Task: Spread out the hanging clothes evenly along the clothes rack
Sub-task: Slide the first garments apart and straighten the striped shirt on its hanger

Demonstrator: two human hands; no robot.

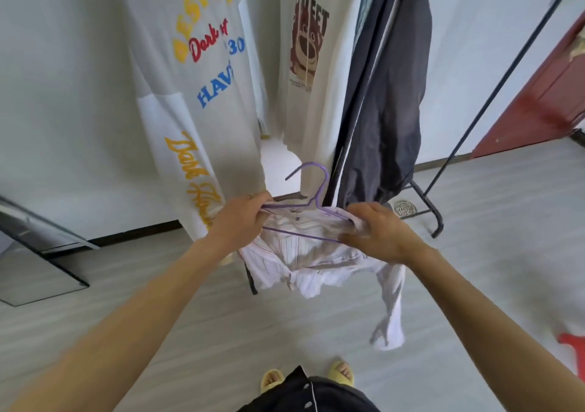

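I hold a purple wire hanger low in front of me, off the rack, with a pale striped shirt bunched on it. My left hand grips the hanger's left end and the shirt's collar. My right hand grips the right end with the shirt's shoulder. One sleeve dangles toward the floor. Behind hang a white lettered shirt, a cream bear-print shirt and a dark grey garment. The rack's top bar is out of view.
The rack's black slanted pole and foot stand at the right, above a round floor drain. A dark-framed panel leans at the left wall. A red door is far right. My feet wear yellow slippers.
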